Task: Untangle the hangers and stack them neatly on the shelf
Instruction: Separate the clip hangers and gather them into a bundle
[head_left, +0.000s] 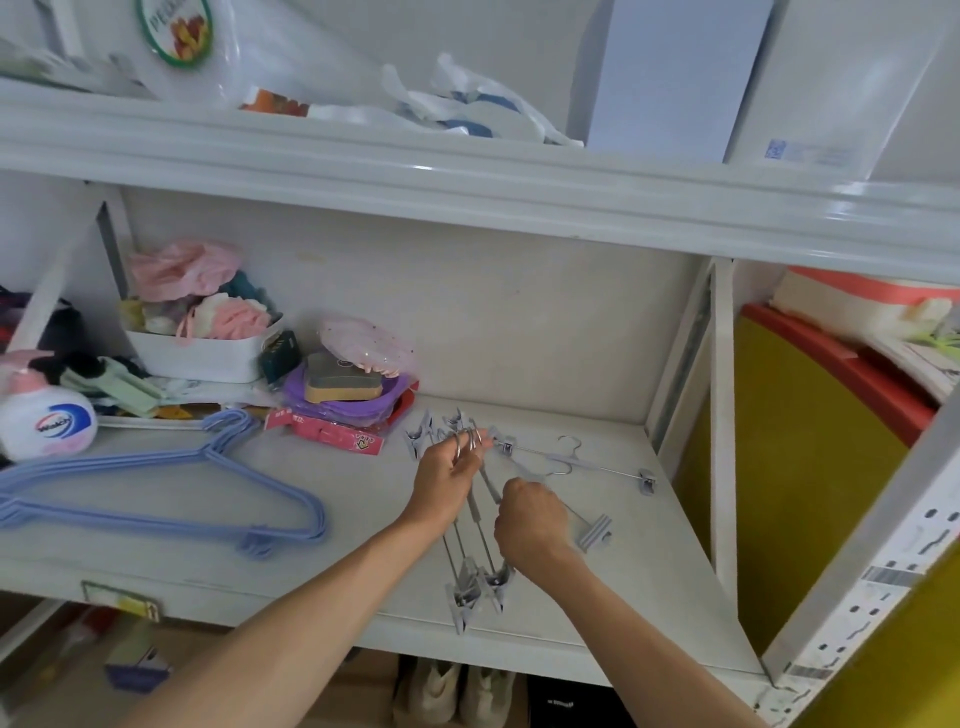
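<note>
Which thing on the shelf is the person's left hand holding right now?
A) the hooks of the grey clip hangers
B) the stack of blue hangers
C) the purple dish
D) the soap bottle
A: the left hand pinches the metal hooks of the bunched grey clip hangers, while the blue hangers lie untouched on the shelf.

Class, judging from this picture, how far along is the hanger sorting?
Done: blue hangers lie stacked on the shelf. In hand: left hand holds several clip hangers by their hooks; right hand grips another clip hanger. Left: one loose clip hanger lies behind.
</note>
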